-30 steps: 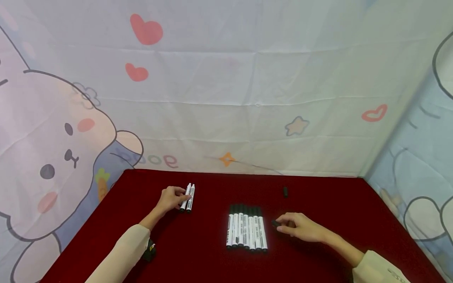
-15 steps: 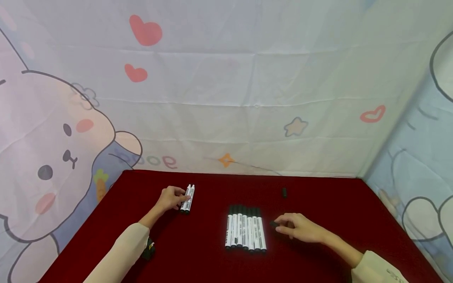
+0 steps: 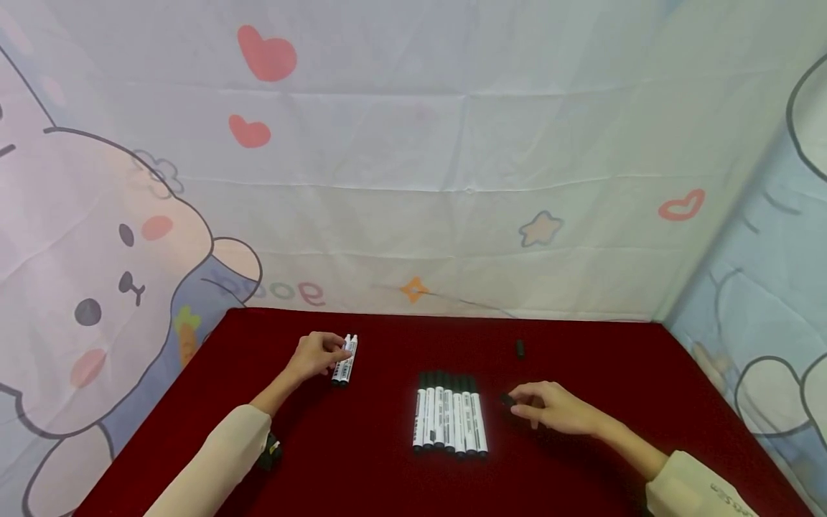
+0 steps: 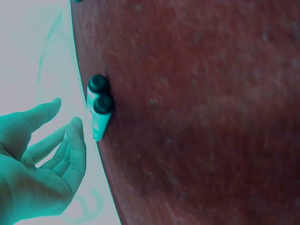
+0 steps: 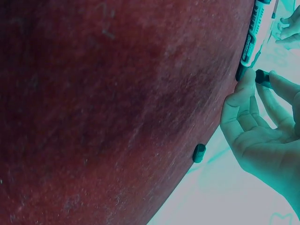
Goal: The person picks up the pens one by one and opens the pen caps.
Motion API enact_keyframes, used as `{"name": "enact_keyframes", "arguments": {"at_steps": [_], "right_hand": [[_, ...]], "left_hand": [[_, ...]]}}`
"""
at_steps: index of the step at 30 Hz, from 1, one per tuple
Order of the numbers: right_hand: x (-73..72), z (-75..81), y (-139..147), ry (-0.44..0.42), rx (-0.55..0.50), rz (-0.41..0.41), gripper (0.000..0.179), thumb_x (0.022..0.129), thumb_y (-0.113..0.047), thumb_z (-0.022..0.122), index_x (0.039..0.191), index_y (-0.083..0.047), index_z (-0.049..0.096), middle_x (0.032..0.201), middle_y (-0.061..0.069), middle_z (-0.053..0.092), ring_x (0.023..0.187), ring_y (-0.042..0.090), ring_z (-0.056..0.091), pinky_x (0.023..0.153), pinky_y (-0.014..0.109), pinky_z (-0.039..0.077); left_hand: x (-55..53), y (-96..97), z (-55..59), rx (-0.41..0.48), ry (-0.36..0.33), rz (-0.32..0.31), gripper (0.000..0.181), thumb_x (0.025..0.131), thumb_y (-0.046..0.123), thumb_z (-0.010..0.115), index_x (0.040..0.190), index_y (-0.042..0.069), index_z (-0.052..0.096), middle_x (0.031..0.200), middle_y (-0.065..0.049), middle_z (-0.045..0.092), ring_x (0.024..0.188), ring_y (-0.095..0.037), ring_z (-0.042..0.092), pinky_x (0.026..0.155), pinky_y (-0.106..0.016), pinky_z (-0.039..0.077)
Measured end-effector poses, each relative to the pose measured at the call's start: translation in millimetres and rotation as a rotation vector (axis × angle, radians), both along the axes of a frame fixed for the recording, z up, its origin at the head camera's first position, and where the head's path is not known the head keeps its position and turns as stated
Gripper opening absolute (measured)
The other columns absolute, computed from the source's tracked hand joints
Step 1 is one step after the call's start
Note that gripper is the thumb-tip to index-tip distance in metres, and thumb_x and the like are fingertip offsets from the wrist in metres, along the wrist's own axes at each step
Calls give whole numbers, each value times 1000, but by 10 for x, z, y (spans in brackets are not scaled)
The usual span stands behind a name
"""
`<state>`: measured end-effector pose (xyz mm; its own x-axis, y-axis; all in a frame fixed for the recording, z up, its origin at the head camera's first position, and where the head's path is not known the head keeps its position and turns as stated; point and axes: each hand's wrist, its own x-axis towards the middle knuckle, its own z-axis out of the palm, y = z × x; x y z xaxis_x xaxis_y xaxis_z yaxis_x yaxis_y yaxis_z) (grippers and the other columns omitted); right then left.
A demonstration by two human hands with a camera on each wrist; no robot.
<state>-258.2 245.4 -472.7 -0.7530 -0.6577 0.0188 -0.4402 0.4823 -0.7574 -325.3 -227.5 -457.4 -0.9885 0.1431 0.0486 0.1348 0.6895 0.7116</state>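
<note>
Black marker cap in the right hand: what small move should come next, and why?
Probably, the right hand should lay the black marker cap it pinches beside the loose cap on the red tablecloth: two uncapped markers already lie side by side, so both caps could match.

Hands (image 3: 315,355) (image 3: 552,408) well apart, fingers (image 4: 77,143) curved
</note>
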Motion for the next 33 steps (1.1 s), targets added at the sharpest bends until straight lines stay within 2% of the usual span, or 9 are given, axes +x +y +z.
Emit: {"name": "enact_keyframes", "arguments": {"at_steps": [8, 14, 21, 25, 30, 33], "right_hand": [[-78, 29, 61, 27, -5, -41, 32, 104, -18, 60, 123, 7, 65, 101, 14, 70, 69, 7, 64, 57, 25, 54], [-136, 82, 127, 24, -17, -94, 30, 104, -17, 60, 121, 7, 65, 99, 17, 71, 70, 10, 65, 57, 27, 55], [-212, 143, 192, 18, -18, -197, 33, 103, -17, 60, 125, 8, 62, 97, 16, 70, 72, 13, 65, 59, 27, 54], [-261, 162, 225, 11, -25, -243, 36, 103, -17, 60, 128, 10, 60, 98, 18, 70, 73, 14, 66, 59, 27, 54], [-335, 164, 273, -3, -22, -303, 40, 104, -18, 60, 132, 10, 56, 103, 21, 72, 76, 15, 66, 60, 28, 54], [-401, 141, 302, -17, -18, -344, 43, 105, -21, 59, 135, 10, 54, 105, 20, 71, 77, 16, 67, 61, 28, 55]], "left_hand": [[122, 158, 73, -13, 33, -135, 34, 94, 14, 73, 118, -10, 68, 90, -17, 74, 60, -25, 65, 51, -24, 49], [197, 335, 116, 21, -2, -225, 34, 94, 10, 73, 119, -10, 67, 88, -17, 73, 64, -28, 68, 50, -24, 52], [265, 527, 126, 18, -14, -302, 33, 94, 10, 73, 120, -9, 66, 86, -13, 71, 65, -26, 66, 54, -31, 56], [322, 617, 113, 24, -38, -345, 32, 95, 10, 72, 120, -8, 66, 87, -13, 71, 63, -23, 65, 54, -32, 57], [384, 731, 40, 37, -77, -365, 32, 94, 12, 73, 120, -6, 67, 88, -12, 72, 64, -18, 66, 55, -30, 57], [421, 798, -15, 28, -65, -381, 31, 94, 11, 73, 120, -6, 67, 88, -14, 73, 62, -18, 66, 53, -29, 56]]}}
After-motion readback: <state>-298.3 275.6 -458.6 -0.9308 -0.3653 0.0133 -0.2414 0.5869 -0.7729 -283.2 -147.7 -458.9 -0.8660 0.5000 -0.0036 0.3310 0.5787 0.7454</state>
